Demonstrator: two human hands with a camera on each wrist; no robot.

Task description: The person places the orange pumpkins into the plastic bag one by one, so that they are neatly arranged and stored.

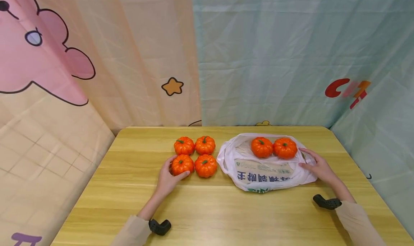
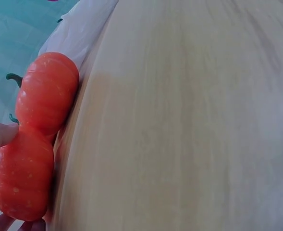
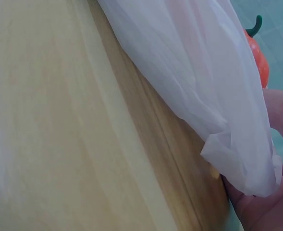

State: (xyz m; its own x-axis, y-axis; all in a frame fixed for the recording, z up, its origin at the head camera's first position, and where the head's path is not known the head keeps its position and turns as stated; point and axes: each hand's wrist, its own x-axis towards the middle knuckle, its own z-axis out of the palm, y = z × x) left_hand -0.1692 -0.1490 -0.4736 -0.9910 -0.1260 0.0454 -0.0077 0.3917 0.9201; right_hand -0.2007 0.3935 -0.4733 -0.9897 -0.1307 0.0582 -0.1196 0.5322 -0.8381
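My left hand (image 1: pixel 167 177) grips a small orange pumpkin (image 1: pixel 182 165) with a green stem, thumb on its near side and fingers round its far side. That pumpkin (image 2: pixel 22 175) shows at the lower left of the left wrist view. Beside it on the right sits another pumpkin (image 1: pixel 206 166), and two more stand right behind them. A white plastic bag (image 1: pixel 262 167) with printed characters lies to the right, two pumpkins (image 1: pixel 262 147) resting at its open mouth. My right hand (image 1: pixel 322 168) holds the bag's right edge, the thin plastic (image 3: pixel 244 163) between thumb and fingers.
Everything rests on a light wood table (image 1: pixel 207 210). Printed curtains (image 1: pixel 145 59) hang behind its far edge and on both sides. A black strap-like device (image 1: pixel 160 227) sits at the left wrist and another (image 1: pixel 327 202) at the right.
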